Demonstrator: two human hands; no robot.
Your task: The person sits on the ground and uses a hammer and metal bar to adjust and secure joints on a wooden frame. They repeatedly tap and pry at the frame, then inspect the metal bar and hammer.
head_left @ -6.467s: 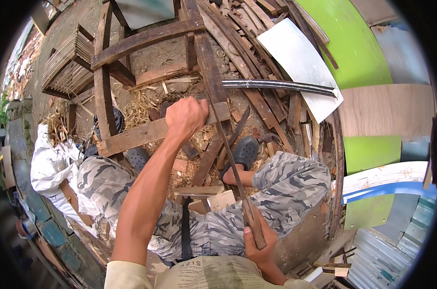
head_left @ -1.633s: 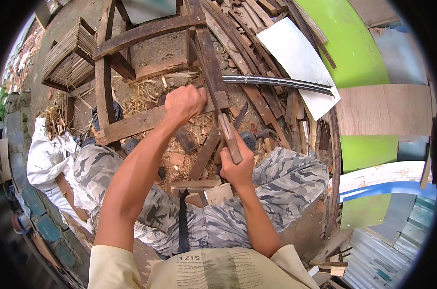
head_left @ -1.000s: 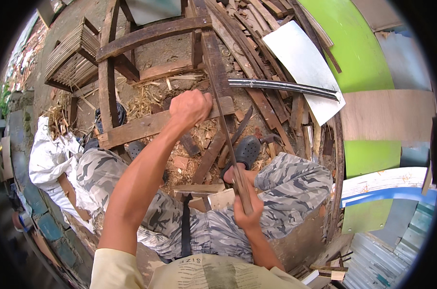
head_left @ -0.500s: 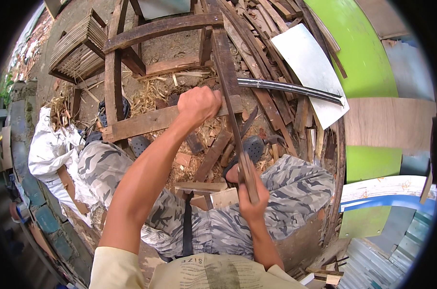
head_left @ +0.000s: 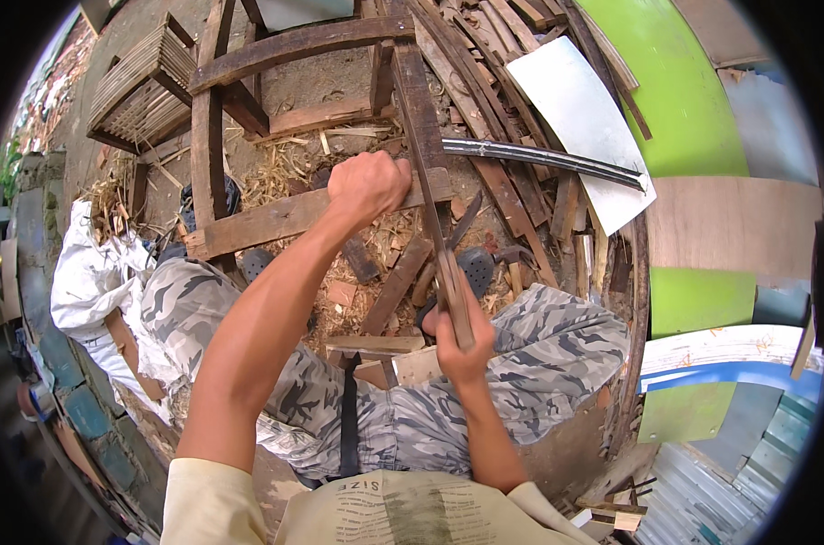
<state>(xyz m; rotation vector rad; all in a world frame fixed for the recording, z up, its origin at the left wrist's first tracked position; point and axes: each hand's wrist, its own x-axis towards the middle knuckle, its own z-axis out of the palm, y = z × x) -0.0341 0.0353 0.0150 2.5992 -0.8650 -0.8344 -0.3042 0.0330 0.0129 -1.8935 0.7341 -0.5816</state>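
Observation:
A dark wooden frame [head_left: 208, 150] stands in front of me. Its near rail, a brown board [head_left: 267, 227], lies across above my feet. My left hand [head_left: 368, 188] is closed over that rail toward its right end, knuckles up. My right hand [head_left: 466, 354] is wrapped round the wooden handle of a handsaw [head_left: 440, 227]. Seen nearly edge-on, the saw points away from me and passes along the right end of the rail, beside the frame's right post [head_left: 416, 100]. How deep its teeth sit is hidden.
Long wooden strips [head_left: 494, 177] are heaped on the right, with a white sheet [head_left: 580, 136] and a dark metal bar [head_left: 544, 162] over them. A slatted wooden piece [head_left: 144, 86] stands far left, and a white sack [head_left: 94, 277] lies nearer. Offcuts and shavings [head_left: 344, 291] litter the ground.
My right hand and the saw have slid forward, away from me, along the rail's end. My left hand keeps its grip on the rail. The whole view has shifted slightly.

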